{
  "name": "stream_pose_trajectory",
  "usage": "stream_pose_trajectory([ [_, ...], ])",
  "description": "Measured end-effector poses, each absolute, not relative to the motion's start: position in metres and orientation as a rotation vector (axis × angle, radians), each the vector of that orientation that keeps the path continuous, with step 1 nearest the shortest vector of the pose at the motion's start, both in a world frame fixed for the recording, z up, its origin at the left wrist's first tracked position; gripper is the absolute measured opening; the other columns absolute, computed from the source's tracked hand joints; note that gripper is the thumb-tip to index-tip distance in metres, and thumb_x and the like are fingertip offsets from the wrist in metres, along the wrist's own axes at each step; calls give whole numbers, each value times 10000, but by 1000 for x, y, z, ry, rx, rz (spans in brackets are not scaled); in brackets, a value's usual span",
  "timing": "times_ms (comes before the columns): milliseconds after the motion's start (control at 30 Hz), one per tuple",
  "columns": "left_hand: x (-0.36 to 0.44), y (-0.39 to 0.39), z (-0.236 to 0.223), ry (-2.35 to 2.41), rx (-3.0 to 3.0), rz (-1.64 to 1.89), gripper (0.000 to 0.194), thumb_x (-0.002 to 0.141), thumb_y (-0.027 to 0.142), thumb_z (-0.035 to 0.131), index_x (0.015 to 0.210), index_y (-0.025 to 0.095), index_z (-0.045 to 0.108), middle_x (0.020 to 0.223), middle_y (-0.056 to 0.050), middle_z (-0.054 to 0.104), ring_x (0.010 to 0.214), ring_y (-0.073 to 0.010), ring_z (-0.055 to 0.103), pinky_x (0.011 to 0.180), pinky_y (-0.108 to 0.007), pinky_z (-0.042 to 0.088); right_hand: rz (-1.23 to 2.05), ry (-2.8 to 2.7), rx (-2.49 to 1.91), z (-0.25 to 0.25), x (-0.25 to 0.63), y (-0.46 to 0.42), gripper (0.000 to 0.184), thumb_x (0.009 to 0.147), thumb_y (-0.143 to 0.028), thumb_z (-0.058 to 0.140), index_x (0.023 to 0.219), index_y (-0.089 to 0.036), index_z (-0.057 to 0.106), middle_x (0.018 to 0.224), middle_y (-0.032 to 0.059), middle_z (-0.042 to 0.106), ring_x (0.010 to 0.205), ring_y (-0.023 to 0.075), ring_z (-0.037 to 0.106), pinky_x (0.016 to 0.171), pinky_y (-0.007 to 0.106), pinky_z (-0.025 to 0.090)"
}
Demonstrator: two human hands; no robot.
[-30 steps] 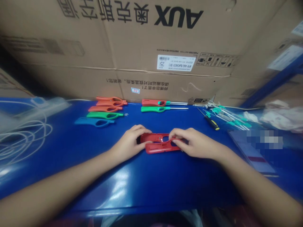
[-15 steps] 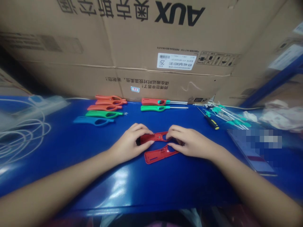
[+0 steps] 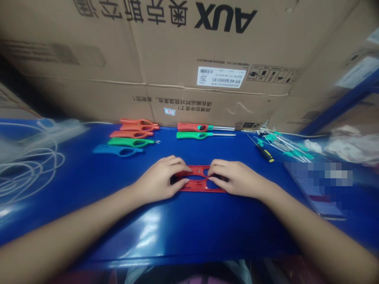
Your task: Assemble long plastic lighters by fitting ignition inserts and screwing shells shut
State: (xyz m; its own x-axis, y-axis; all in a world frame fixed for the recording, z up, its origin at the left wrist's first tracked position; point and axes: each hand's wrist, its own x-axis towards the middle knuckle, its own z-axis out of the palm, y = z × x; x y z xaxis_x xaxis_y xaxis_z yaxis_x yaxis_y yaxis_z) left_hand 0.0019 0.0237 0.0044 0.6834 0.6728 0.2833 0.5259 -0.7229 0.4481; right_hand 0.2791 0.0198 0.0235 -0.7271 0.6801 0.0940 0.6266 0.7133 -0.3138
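Note:
Two red plastic handle shells lie side by side on the blue table, right in front of me. My left hand pinches their left end with fingers curled. At the right end, my right hand grips them the same way. Both hands rest on the tabletop.
Orange, green and blue handle shells lie at the back left. Red and green lighters with metal tubes sit mid-back. A screwdriver and green-tipped metal rods are at the right. White tubing is coiled far left. A large cardboard box stands behind.
The nearer red shell, which lay angled away from the other, has been swung up alongside it. Both hands stayed at the ends.

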Motion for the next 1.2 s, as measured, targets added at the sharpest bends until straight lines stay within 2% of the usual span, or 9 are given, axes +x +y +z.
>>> stream_pose_trajectory([
  [167,2,30,-1,957,2519,697,189,937,257,629,1100,213,715,1080,-60,692,1013,-219,616,937,-391,493,331,-2728,-1076,24,280,19,141,984,-313,568,1058,-228,653,1064,29,675,864,162,651,709,272,457],
  [467,6,23,0,973,2541,774,229,962,283,582,1154,224,693,1151,-63,701,1097,-230,623,992,-414,477,259,-2671,-1146,20,278,20,113,977,-298,577,1017,-225,654,1003,11,679,803,139,629,669,250,426],
  [667,8,14,3,899,2662,631,468,902,451,674,1322,258,609,1369,-57,628,1272,-265,555,1088,-446,413,242,-2664,-1157,20,277,21,103,970,-292,586,1010,-226,655,992,13,680,798,142,631,662,250,421],
  [733,7,13,2,888,2684,591,484,903,453,671,1340,260,596,1412,-58,600,1303,-270,533,1098,-449,404,234,-2657,-1160,20,278,22,100,969,-291,586,1007,-229,654,990,11,682,800,144,633,662,252,423],
  [900,6,16,-1,891,2682,611,321,954,325,597,1266,265,636,1382,-45,619,1275,-242,552,1071,-425,424,211,-2654,-1129,18,278,23,119,979,-301,573,1020,-226,656,1012,26,687,888,169,652,712,270,457],
  [1100,6,17,-1,927,2668,612,292,931,349,619,1201,246,665,1346,-69,634,1254,-258,574,1065,-446,442,233,-2605,-1062,24,280,28,195,1012,-298,502,1000,-228,684,1052,40,708,976,184,660,820,297,502],
  [1200,6,16,-1,924,2666,623,291,932,342,613,1202,244,660,1329,-69,646,1248,-260,585,1053,-447,459,111,-2367,-1231,36,310,43,222,1002,-312,488,991,-219,689,1072,61,710,1013,201,659,926,331,500],
])
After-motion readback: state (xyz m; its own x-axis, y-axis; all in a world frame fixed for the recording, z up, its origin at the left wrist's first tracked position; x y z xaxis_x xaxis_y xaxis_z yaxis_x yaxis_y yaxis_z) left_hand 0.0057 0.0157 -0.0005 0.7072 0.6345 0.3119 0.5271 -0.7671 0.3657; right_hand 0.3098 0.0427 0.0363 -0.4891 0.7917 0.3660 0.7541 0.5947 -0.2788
